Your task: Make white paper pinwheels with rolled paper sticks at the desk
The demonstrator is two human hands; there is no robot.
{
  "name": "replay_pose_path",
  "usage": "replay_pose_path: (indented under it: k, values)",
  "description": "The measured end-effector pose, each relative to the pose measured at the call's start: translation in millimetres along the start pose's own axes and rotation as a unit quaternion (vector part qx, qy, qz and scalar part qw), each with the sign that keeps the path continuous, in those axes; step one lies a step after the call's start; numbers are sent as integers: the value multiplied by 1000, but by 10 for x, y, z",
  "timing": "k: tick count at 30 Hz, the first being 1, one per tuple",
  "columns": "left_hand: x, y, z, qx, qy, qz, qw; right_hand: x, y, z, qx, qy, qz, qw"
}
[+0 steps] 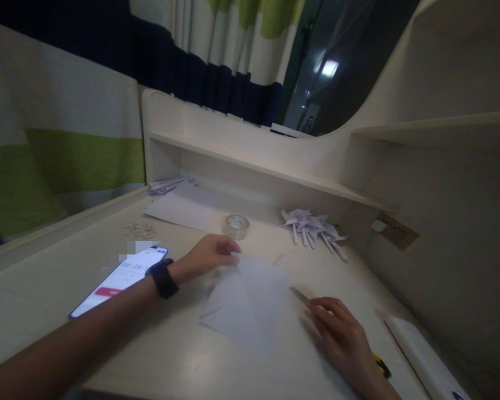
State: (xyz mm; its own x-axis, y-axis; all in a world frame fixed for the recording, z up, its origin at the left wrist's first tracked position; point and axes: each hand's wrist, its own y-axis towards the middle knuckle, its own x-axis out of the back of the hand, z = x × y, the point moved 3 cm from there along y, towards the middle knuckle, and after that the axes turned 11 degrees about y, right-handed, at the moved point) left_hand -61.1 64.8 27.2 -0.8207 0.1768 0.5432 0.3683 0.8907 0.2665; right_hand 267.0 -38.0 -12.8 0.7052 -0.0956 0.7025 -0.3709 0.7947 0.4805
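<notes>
My left hand (216, 253), a dark watch on its wrist, pinches the upper left corner of a white sheet of paper (250, 305). The sheet has crease lines and is a little blurred. To the right of the paper, my right hand (339, 333) is closed round a utility knife (299, 294). Its thin blade points toward the sheet's right edge, and a yellow and black end shows behind the hand. A small white strip (280, 259) lies just beyond the sheet. Behind the paper stands a roll of clear tape (235, 226).
Several folded paper pinwheels (310, 222) with paper sticks lie at the back right. At the back left are white sheets (183, 205) and rolled paper sticks (170, 185). Small pale pieces (140, 230) and a lit phone (116, 283) sit left. A long white object (425, 355) lies right.
</notes>
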Motion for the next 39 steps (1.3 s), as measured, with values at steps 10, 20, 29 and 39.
replay_pose_path:
  k: [10, 20, 29, 39]
  values:
    - [27, 45, 6, 21, -54, -29, 998, -565, 311, 470, -150, 317, 157, 923]
    - [92, -14, 36, 35, -12, -67, 997, -627, 520, 356, -173, 345, 182, 904]
    - [59, -38, 65, 44, 39, -69, 996, -554, 478, 390, -160, 391, 235, 875]
    - [62, -62, 50, 62, 13, -36, 997, -646, 735, -46, -218, 349, -3, 911]
